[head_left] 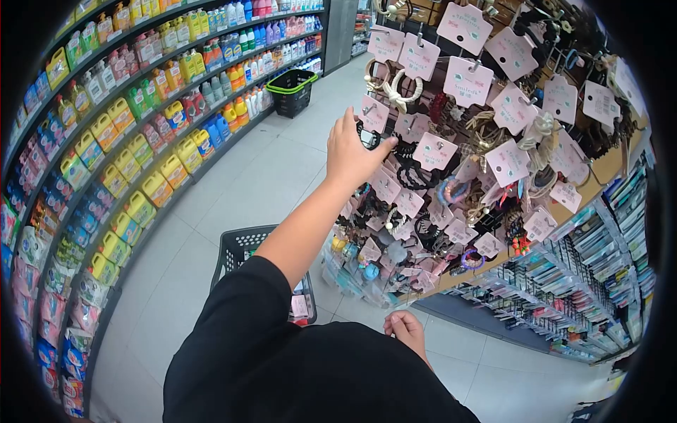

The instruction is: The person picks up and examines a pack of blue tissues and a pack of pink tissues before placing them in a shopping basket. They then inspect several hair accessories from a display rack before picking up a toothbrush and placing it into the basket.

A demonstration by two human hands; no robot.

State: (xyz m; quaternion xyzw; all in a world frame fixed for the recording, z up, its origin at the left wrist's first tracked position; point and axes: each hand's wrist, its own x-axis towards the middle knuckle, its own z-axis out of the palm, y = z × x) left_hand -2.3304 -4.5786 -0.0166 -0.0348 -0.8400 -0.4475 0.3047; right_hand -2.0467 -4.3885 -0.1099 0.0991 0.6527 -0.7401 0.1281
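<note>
My left hand [352, 151] reaches out to a display of hair ties on pink cards, its thumb and fingers apart. Its fingertips are beside a pink card [374, 113] on a hook, and black hair ties [368, 137] show in the gap between thumb and fingers. To the right of the thumb hang another pink card [434, 151] and braided black hair ties [416, 175]. Low in front of my body, my right hand [407, 328] is loosely curled with nothing visible in it. Under my left arm stands a dark shopping basket [227, 247] with goods inside, partly hidden by the arm.
Curved shelves of detergent bottles [156, 188] run along the left. A black basket with a green rim [291, 90] stands on the tiled floor [233, 166] near them. Below the display, racks of small packaged goods [571, 275] extend to the right.
</note>
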